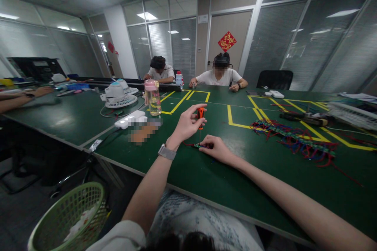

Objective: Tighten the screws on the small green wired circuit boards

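Nearby sit a bottle (154, 101) and tangled wires (297, 141); the left hand (187, 121) grips an orange screwdriver (201, 113), the right hand (218, 149) pinches a small board (197, 146).

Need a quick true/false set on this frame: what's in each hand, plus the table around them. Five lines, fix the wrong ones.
1. The left hand holds an orange-and-black screwdriver. True.
2. The right hand grips the pink-lidded bottle. False: its fingertips are at a small circuit board; the bottle stands apart on the table.
3. A watch is on the left wrist. True.
4. The screwdriver lies flat on the table. False: it is held upright, shaft pointing down at the board.
5. A long cluster of boards with red and blue wires lies on the table, beyond the right forearm. True.
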{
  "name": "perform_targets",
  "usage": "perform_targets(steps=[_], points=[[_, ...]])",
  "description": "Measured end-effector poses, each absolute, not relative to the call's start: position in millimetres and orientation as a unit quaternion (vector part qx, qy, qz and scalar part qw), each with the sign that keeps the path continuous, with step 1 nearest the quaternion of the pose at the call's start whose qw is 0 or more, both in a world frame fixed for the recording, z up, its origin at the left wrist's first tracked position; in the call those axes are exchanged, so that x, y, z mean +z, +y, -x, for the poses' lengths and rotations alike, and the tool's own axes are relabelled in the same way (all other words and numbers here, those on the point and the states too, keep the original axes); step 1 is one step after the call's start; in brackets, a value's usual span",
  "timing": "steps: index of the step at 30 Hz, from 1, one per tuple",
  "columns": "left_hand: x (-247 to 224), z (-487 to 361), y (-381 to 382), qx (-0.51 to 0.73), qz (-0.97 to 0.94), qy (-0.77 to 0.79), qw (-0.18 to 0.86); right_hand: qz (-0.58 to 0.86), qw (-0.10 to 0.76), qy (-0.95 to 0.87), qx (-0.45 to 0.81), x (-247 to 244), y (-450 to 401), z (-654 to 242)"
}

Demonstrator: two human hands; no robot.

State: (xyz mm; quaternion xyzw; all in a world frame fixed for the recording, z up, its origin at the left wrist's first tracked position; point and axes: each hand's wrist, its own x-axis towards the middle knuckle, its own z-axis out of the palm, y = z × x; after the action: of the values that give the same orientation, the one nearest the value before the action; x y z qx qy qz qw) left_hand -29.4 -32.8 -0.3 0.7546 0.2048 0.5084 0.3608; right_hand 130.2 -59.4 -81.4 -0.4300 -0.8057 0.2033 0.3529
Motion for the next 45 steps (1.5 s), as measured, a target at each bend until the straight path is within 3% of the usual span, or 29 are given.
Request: perform_targets(steps=[13, 20, 27, 33, 39, 45], points=[[6, 31, -41, 0.515, -0.788, 0.222, 0.255, 0.428, 0.358, -0.803, 0.208, -82, -59, -130], [1, 27, -38, 0.513, -0.755, 0.185, 0.363, 0.432, 0.353, -0.806, 0.198, -82, -59, -130], [-1, 22, -41, 0.555, -0.774, 0.239, 0.190, 0.423, 0.352, -0.813, 0.192, -82, -60, -129], [-1, 17, -42, 0.551, -0.745, 0.175, 0.332, 0.423, 0.354, -0.811, 0.192, -82, -60, -129], [1, 18, -45, 0.560, -0.764, 0.215, 0.236, 0.422, 0.356, -0.812, 0.191, -83, -59, -129], [-2, 16, -42, 0.555, -0.727, 0.167, 0.369, 0.426, 0.350, -0.809, 0.204, -83, -59, -130]])
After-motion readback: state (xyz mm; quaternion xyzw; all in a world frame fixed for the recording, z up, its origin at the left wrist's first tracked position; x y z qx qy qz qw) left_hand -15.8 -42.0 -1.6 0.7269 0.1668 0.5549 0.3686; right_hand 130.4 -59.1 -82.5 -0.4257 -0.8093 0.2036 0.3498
